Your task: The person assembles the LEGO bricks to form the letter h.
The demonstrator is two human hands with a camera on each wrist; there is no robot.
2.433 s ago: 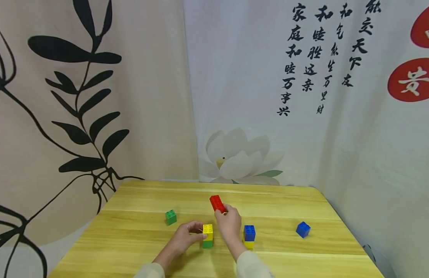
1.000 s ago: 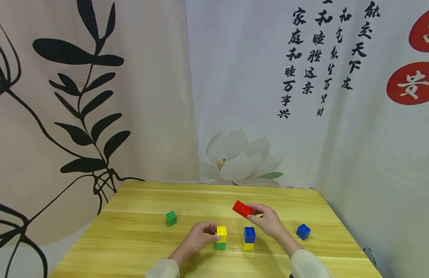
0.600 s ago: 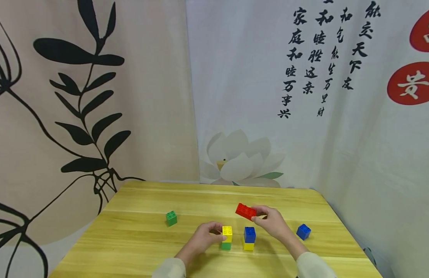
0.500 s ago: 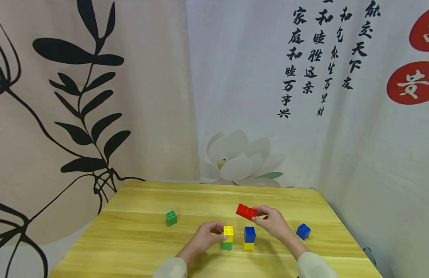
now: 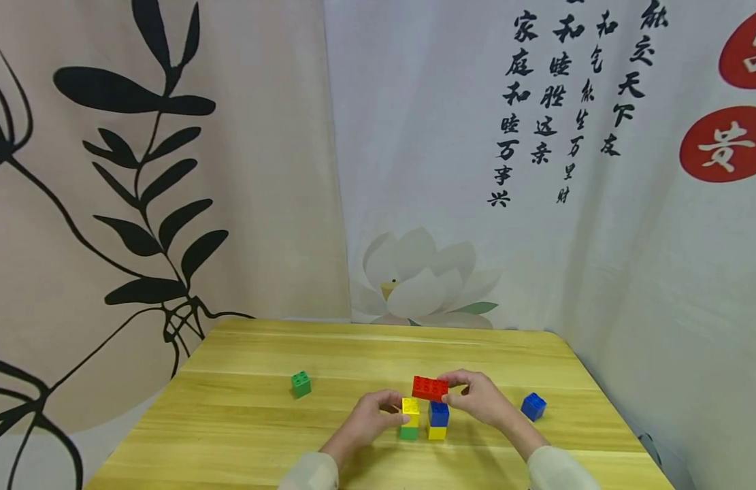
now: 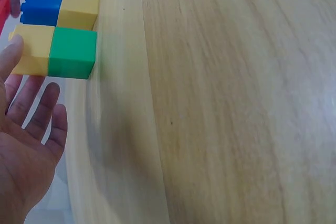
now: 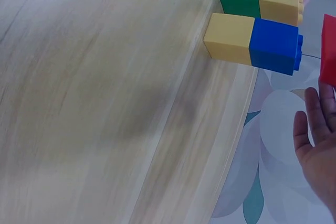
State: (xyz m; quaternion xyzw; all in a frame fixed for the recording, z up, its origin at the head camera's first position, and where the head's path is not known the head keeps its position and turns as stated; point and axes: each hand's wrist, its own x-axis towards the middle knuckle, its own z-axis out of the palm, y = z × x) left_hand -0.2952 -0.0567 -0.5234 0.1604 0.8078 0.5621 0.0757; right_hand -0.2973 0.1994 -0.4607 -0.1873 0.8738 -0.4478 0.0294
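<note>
Left hand (image 5: 371, 415) pinches yellow-green stack (image 5: 413, 420) — steadying, likely. Right hand (image 5: 478, 398) grips red brick (image 5: 429, 388) by right end — underside free.

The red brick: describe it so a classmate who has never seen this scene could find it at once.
On the wooden table, find the yellow-on-green stack and the blue-on-yellow stack side by side. Just above them, the right hand pinches the red brick. It is the only red brick, and longer than any other here.
</note>
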